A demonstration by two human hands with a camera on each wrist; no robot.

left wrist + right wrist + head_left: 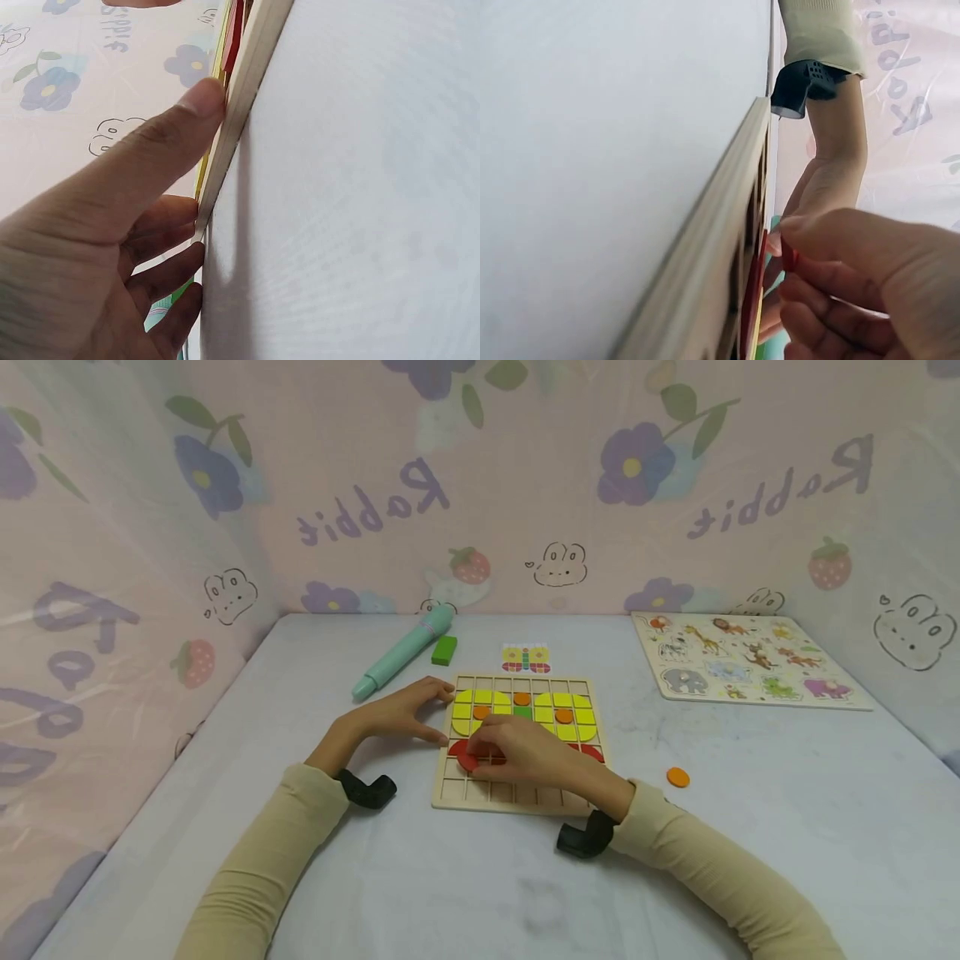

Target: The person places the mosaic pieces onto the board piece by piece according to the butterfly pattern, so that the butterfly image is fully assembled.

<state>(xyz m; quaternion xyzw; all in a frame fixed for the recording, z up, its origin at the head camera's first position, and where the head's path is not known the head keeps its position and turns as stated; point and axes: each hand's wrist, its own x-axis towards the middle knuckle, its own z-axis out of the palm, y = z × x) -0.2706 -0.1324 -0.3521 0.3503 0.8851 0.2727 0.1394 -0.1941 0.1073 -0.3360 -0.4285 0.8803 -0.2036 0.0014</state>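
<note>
A wooden grid board [453, 790] lies on the table, bearing yellow rounded pieces [577, 723], orange discs [522, 699], a green piece [522, 713] and red pieces [592, 752]. My right hand [536, 756] pinches a red piece [788, 255] between thumb and fingers, low over the board's left part. Part of the red row is hidden beneath that hand. At the board's left edge rests my left hand [401, 710], fingers spread and relaxed; its thumb [201, 97] and fingertips lie against the wooden side.
Just behind the board is a small butterfly picture card [526, 658]. Farther left lie a green block [444, 651] and a mint-green tube-shaped thing [405, 652]. An orange disc [678, 777] lies right of the board. An animal puzzle board [750, 660] occupies the back right.
</note>
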